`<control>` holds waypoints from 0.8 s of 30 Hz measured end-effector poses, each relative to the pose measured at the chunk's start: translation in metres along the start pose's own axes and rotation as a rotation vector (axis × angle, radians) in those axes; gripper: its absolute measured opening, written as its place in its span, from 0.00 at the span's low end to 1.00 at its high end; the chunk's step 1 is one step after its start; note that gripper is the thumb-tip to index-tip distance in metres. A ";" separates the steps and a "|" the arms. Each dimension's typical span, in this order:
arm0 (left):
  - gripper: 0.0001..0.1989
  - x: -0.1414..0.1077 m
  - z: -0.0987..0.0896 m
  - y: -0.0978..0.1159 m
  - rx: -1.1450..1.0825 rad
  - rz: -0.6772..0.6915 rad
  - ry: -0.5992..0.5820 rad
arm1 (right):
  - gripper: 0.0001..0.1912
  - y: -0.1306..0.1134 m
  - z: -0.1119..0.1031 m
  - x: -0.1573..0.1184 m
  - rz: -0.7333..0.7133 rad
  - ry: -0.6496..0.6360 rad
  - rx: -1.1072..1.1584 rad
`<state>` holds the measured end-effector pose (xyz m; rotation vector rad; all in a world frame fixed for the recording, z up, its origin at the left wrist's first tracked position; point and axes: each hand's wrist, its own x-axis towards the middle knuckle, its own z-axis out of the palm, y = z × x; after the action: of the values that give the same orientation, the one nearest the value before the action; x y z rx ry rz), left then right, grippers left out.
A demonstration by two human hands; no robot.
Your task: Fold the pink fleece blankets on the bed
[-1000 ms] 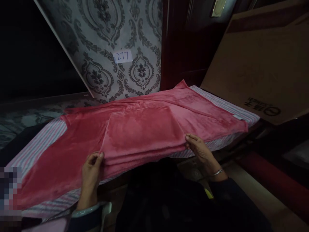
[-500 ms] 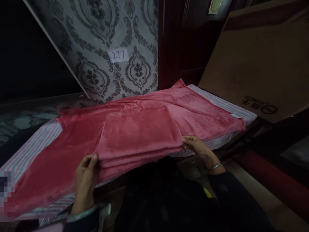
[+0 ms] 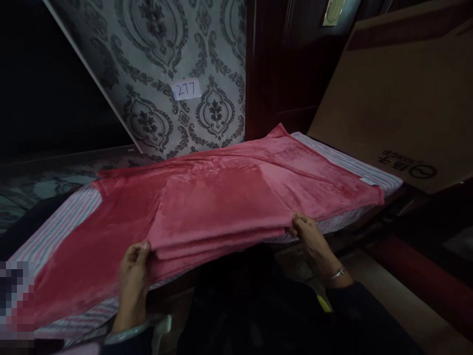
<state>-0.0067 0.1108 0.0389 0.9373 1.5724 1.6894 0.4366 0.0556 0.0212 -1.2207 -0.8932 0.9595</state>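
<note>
A plush pink-red blanket (image 3: 221,202) lies across a surface with a striped cover, its middle part folded into stacked layers along the near side. My left hand (image 3: 133,268) pinches the near left corner of the folded part between thumb and fingers. At the near right corner, my right hand (image 3: 309,236) grips the edge of the top layer, drawn out a little past the layers beneath. Flat, slightly wrinkled blanket spreads to both sides of the folded section.
Striped cloth (image 3: 354,160) shows around the blanket. Behind stands a patterned wall (image 3: 166,54) with a paper label (image 3: 186,89) reading 277, beside a dark red door (image 3: 283,64). A large cardboard box (image 3: 402,93) leans at the right.
My right hand has moved right, pulling the top layer's corner outward from the stack. My left hand keeps its pinch on the left corner. The whole view has shifted slightly.
</note>
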 end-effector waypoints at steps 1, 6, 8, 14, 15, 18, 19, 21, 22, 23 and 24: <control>0.28 0.000 -0.002 -0.002 0.003 0.018 0.000 | 0.22 0.001 0.000 -0.002 -0.009 -0.004 0.008; 0.29 0.001 -0.005 -0.004 0.047 0.055 -0.027 | 0.22 0.009 -0.001 -0.004 0.015 -0.019 0.001; 0.28 0.003 -0.006 -0.004 0.089 0.031 -0.055 | 0.23 0.014 -0.002 -0.005 0.051 -0.008 -0.015; 0.27 0.005 -0.003 -0.004 0.022 0.027 -0.025 | 0.20 0.013 -0.005 -0.004 0.050 0.022 0.051; 0.27 0.004 -0.002 -0.003 0.015 0.017 -0.006 | 0.21 0.011 -0.005 -0.003 0.046 0.027 0.062; 0.27 0.003 0.001 -0.001 0.063 0.005 -0.038 | 0.22 0.013 -0.006 -0.001 0.057 0.030 0.066; 0.26 0.003 0.000 0.000 0.084 0.009 -0.068 | 0.23 0.016 -0.007 -0.001 0.071 0.035 0.058; 0.25 0.005 -0.004 0.001 0.121 0.012 -0.122 | 0.24 0.022 -0.012 -0.003 0.092 0.045 0.036; 0.25 0.006 -0.008 0.002 0.138 0.018 -0.128 | 0.23 0.024 -0.015 -0.004 0.086 0.056 0.018; 0.24 0.007 -0.011 0.003 0.160 0.040 -0.118 | 0.23 0.024 -0.018 -0.005 0.054 0.081 -0.011; 0.24 0.009 -0.012 0.007 0.196 0.087 -0.101 | 0.22 0.022 -0.020 -0.006 -0.007 0.118 -0.057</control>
<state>-0.0217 0.1108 0.0458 1.1864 1.6725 1.5390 0.4513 0.0452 -0.0034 -1.3081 -0.8352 0.8527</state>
